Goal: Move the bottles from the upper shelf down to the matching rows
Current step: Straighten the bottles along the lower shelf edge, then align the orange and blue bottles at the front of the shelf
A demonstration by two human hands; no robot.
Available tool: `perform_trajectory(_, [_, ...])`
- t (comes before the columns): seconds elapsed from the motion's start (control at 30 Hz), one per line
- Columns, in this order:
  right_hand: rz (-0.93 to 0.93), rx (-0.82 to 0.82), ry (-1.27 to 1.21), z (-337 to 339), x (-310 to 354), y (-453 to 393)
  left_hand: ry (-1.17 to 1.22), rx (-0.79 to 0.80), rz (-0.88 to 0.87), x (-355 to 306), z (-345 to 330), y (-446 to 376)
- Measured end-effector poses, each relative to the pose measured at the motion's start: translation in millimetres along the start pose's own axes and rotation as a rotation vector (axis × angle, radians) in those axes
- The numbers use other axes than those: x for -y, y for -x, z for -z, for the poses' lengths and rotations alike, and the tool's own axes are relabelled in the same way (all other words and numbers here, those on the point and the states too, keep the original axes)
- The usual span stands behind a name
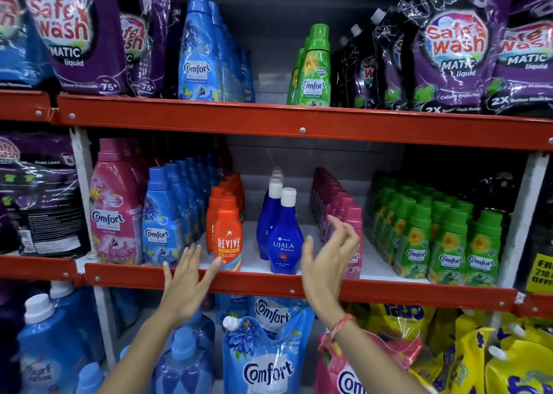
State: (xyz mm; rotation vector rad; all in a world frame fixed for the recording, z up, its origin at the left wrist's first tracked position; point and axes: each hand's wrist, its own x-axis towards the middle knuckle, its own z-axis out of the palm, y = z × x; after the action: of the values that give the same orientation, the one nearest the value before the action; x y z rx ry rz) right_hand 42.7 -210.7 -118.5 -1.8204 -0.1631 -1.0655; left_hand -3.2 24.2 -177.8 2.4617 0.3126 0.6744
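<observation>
On the upper shelf [209,118] stands a row of tall blue Comfort bottles [199,55] and a short row of green Comfort bottles [315,70]. The middle shelf [269,283] holds rows of pink [115,211], blue [163,223], orange Revive [228,238], dark blue Ujala [284,238], small pink [354,223] and green Comfort bottles [449,244]. My left hand [188,283] is open in front of the shelf edge, its thumb tip touching the front Revive bottle. My right hand [326,262] is open just right of the front Ujala bottle, holding nothing.
Purple Safewash pouches [454,43] flank the upper bottles on both sides. A gap of bare shelf lies between the blue and green upper rows. Below, blue Comfort refill pouches [266,360], large blue bottles [51,342] and yellow pouches [478,360] fill the bottom level.
</observation>
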Motion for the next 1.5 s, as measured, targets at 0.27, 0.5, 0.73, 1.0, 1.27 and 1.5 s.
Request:
perform_trajectory(0.27, [-0.184, 0.814, -0.313, -50, 63, 36, 0.600, 0.104, 0.137, -38, 22, 7])
perform_trajectory(0.5, [-0.617, 0.946, -0.271, -87, 52, 28, 0.692, 0.346, 0.147, -36, 35, -7])
perform_trajectory(0.73, [-0.644, 0.979, -0.291, -98, 50, 24, 0.680, 0.405, 0.168, -53, 55, -3])
perform_trajectory(1.0, [-0.696, 0.944, -0.389, -117, 55, 31, 0.719, 0.355, 0.227, -38, 61, -14])
perform_trajectory(1.27, [-0.763, 0.940, -0.432, -144, 43, 35, 0.743, 0.310, 0.211, -39, 62, -14])
perform_trajectory(1.5, [-0.647, 0.962, -0.381, -93, 69, 34, 0.719, 0.270, 0.158, -32, 59, -9])
